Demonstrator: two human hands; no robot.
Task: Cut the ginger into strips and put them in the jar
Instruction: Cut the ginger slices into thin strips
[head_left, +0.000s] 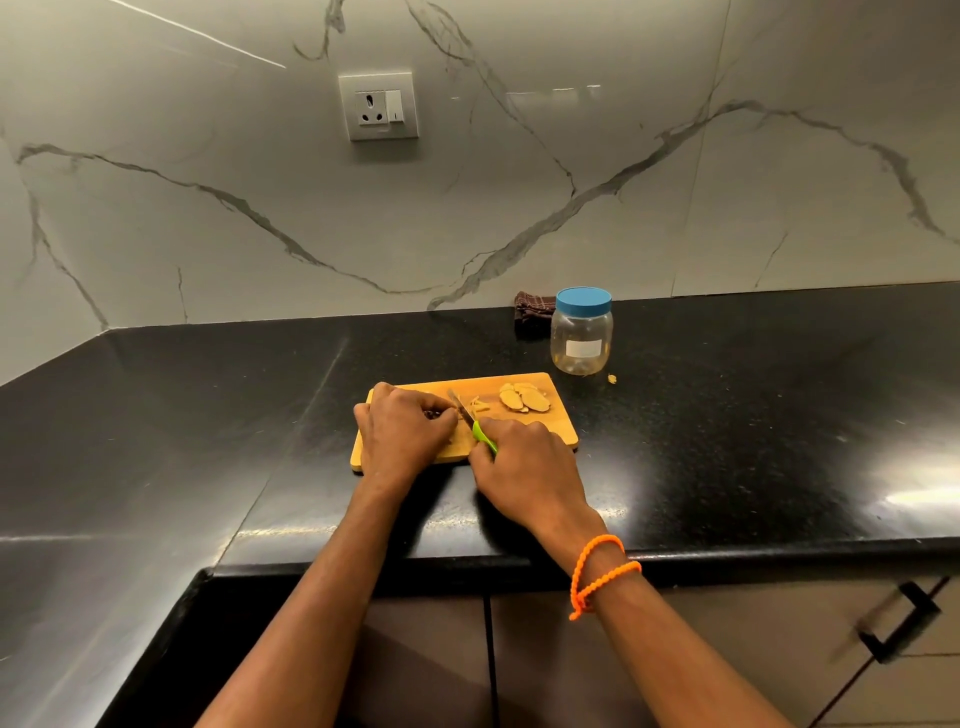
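Two hands work on the cutting board (545, 387): the right hand (524, 462) grips a green-handled knife (475, 425), the left hand (402, 428) curls over ginger (458, 413). Ginger slices (523, 398) lie far right. The lidded jar (582, 332) beyond bears an unreadable label.

Bare arms, one bracelet

No sleeves on either forearm, both bare right up to the frame edge. Left hand (402, 431) wears nothing; right hand (524, 462) has an orange beaded cord (597, 571) looped twice round the wrist, with a loose end hanging.
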